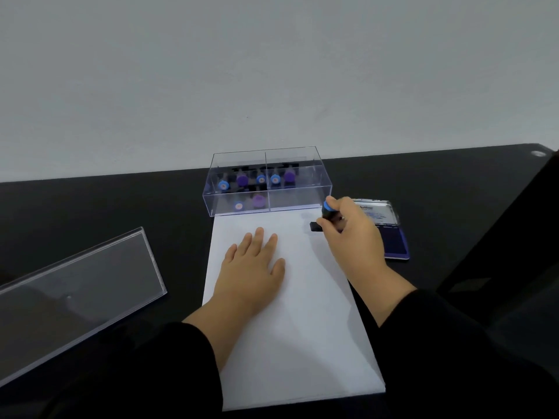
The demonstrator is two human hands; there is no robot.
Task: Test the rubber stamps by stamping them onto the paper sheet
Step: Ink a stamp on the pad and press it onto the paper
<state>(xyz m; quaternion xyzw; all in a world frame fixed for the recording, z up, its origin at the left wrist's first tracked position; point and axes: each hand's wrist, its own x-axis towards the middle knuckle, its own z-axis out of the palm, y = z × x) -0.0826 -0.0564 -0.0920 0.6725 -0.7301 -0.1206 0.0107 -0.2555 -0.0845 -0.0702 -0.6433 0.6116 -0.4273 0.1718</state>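
Note:
A white paper sheet [302,328] lies on the black table. My left hand [254,267] rests flat on its upper half, fingers straight. My right hand [348,231] grips a stamp with a blue cap [327,208] at the sheet's upper right corner; the stamp's dark base [314,227] sits at the paper there. Behind the sheet stands a clear box [267,182] with several blue-capped and purple-capped stamps inside. An open ink pad [393,234] with a dark blue pad lies just right of my right hand.
The clear box lid [75,294] lies on the table at the left. A grey wall rises behind the table's far edge. Black sleeves cover both forearms. A dark object [514,237] stands at the right edge.

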